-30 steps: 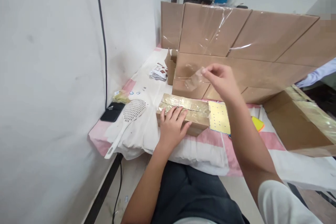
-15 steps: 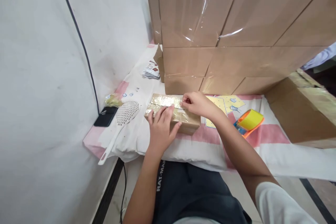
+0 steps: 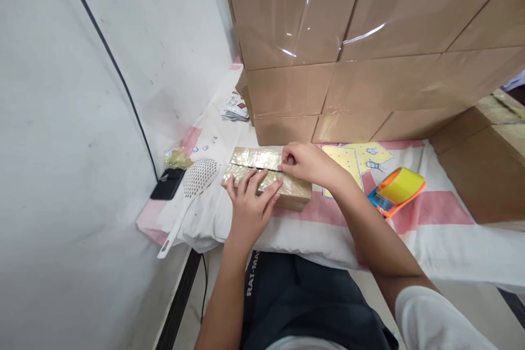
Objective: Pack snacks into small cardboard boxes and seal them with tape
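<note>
My left hand (image 3: 249, 209) lies flat, fingers spread, pressing the near half of 1 small tape-wrapped box (image 3: 297, 190); nothing gripped, just palm down on it; my right hand (image 3: 308, 162) sits w/ fingertips pinched at the box's top seam, by the slit btwn its 2 flaps; can't tell if a bit of tape is under those fingers. The box rests on the cloth-covered table (image 3: 435, 240), right under both hands, near the front edge.

Left of my left hand: 1 white slotted spoon (image 3: 189, 190), handle sticking off the table edge; just past it 1 black phone (image 3: 168, 184) against the wall, w/ 1 crumpled yellowish wad (image 3: 178, 159) beside it; 1 black cable (image 3: 110, 60) runs up the wall. Right of my right hand: 1 yellow dotted sheet (image 3: 348, 161) just beside the box; further right 1 tape dispenser (image 3: 396, 190), orange frame, yellow roll, well apart from the box. Beyond both hands: a stack of big cardboard boxes (image 3: 348, 49), film-wrapped, approx 3 rows high; exact count unclear; 1 small pile of printed packets (image 3: 235, 109) at its left foot; 1 more carton (image 3: 479, 169) far right.
</note>
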Demonstrator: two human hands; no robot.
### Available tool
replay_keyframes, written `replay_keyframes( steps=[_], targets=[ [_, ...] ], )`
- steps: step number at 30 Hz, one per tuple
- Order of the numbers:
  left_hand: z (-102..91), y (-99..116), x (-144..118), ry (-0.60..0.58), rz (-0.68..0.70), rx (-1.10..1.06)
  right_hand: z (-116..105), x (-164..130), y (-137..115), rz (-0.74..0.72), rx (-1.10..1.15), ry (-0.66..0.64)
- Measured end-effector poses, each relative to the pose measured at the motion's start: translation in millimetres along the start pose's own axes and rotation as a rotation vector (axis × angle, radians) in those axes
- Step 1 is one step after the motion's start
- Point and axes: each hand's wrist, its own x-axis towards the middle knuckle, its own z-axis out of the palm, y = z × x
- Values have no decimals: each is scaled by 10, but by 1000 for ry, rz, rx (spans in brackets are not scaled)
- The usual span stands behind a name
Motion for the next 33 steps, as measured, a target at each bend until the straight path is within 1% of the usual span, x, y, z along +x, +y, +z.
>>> replay_keyframes(
  steps=[1, 3, 5, 7, 9, 12, 14, 16, 17, 18, 20, 22, 23, 25, 27, 29, 31, 33],
  targets=[
    [-1, 12, -13, 0, -6, -7, -8, 1, 27, -11, 8, 13],
    [-4, 33, -41, 4, -16, -18, -23, 16, 111, 6, 41, 84],
    [-8, 52, -64, 14, -22, -26, -30, 49, 222, 62, 72, 184],
    [-12, 83, -69, 34, -15, -39, -25, 91, 327, 116, 90, 243],
    [-12, 143, -53, 50, 18, -64, -9, 126, 397, 137, 116, 234],
    [9, 288, -8, 44, 70, -93, 23, 145, 418, 144, 197, 172],
    [32, 386, 10, 21, 63, -88, 40, 124, 411, 146, 238, 141],
    [55, 450, 6, -4, 33, -75, 44, 61, 428, 150, 254, 149],
    [64, 464, -3, -12, 24, -68, 38, 6, 456, 156, 261, 184],
    [74, 467, -15, -14, 21, -62, 26, -69, 502, 166, 274, 251],
    [100, 447, -42, 13, 36, -48, -18, -284, 651, 215, 297, 467],
    [145, 417, -69, 73, 73, -29, -87, -569, 862, 320, 292, 688],
    [174, 404, -82, 109, 92, -21, -130, -724, 978, 382, 280, 768],
    [245, 386, -108, 180, 122, -12, -235, -1017, 1199, 483, 246, 842],
    [318, 374, -132, 245, 138, -8, -364, -1246, 1374, 531, 176, 848],
    [379, 357, -150, 289, 143, -6, -516, -1390, 1497, 551, 63, 810],
    [422, 332, -157, 300, 146, -4, -674, -1462, 1595, 575, -47, 713],
    [449, 306, -157, 291, 146, -5, -808, -1489, 1696, 617, -130, 581]
  ],
)
